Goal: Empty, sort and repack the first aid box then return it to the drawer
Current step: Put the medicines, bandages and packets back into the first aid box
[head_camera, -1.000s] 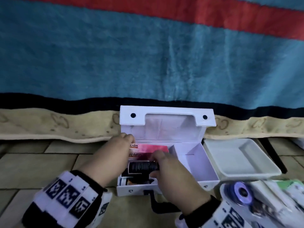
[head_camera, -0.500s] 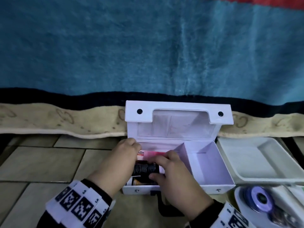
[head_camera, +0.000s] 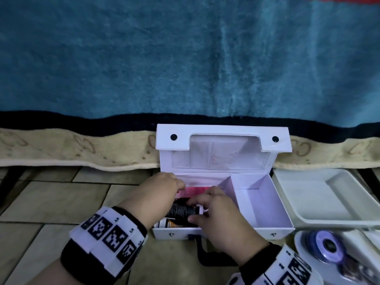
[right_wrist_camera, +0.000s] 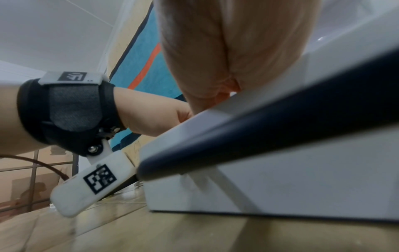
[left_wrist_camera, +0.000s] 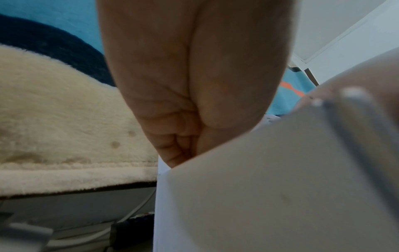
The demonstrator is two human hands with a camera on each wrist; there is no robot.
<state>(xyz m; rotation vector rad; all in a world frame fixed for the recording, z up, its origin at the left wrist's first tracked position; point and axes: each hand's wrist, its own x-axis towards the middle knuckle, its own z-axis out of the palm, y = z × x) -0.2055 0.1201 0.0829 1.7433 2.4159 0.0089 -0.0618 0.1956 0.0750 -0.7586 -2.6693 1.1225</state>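
White rectangular first aid box (head_camera: 261, 206) stands on the tiled floor (head_camera: 51, 200) against the edge of a blue blanket (head_camera: 185, 58), its hinged lid (head_camera: 223, 145) upright with two black snaps. A divider splits the interior; the right compartment shows bare white walls. The left compartment holds a pink carton (head_camera: 195, 191) at the back, a black cylindrical bottle with white print (head_camera: 182, 210) in the middle and an orange-labelled item (head_camera: 169, 224) at the front.

Left hand (head_camera: 153, 197): fingers reach into the left compartment at the bottle's end; whether they close on it cannot be told. Right hand (head_camera: 218, 218): grip narrow, thumb and fingers pinching the bottle.

Just right of the box sits a white plastic tray (head_camera: 320, 202); nearer, a purple tape roll (head_camera: 327, 246).

Versus 0.5 s ago: both hands sit lower in the compartment and cover more of the pink carton; the bottle lies more tilted.
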